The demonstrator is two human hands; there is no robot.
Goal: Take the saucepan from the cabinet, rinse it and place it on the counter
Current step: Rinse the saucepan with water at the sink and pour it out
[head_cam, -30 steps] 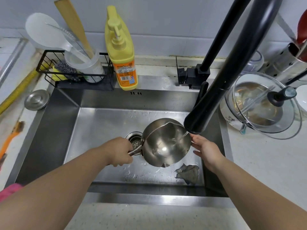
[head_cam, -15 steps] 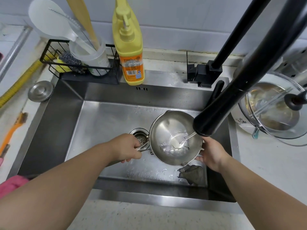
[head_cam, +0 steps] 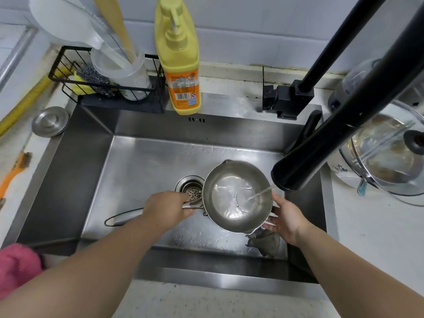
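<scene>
Both hands are on the saucepan [head_cam: 237, 197], which is held over the sink [head_cam: 142, 161] at about 4 o'clock from the drain strainer [head_cam: 191, 188]. Left hand [head_cam: 166, 208] is clenched round the long steel handle close to the bowl; the handle's looped end projects past the wrist toward 8 o'clock. Right hand [head_cam: 284, 218] cups the outer wall of the pan at its 4 o'clock side, fingers spread against the metal, steadying rather than carrying.

Black faucet spout [head_cam: 298, 168] hangs just beyond the pan's 2 o'clock rim. A thin stream of water [head_cam: 261, 192] runs from it and lands inside the bowl, where a shallow pool with ripples is visible. The pan sits roughly level, mouth upward, pouring lip at 11 o'clock.

Assessment: the rinse step is in hand; fetching from the cabinet is done, placing is not yet done. A dark cloth [head_cam: 266, 241] lies on the sink floor under the right hand.

Next move, in my judgement, calls for swirling and tipping the water out toward the drain, then carrying the pan to the worktop [head_cam: 371, 237] at 3 o'clock, where bare surface lies below the glass-lidded pot [head_cam: 390, 157]. The wet steel will likely be slippery, so the handle grip should stay firm.
</scene>
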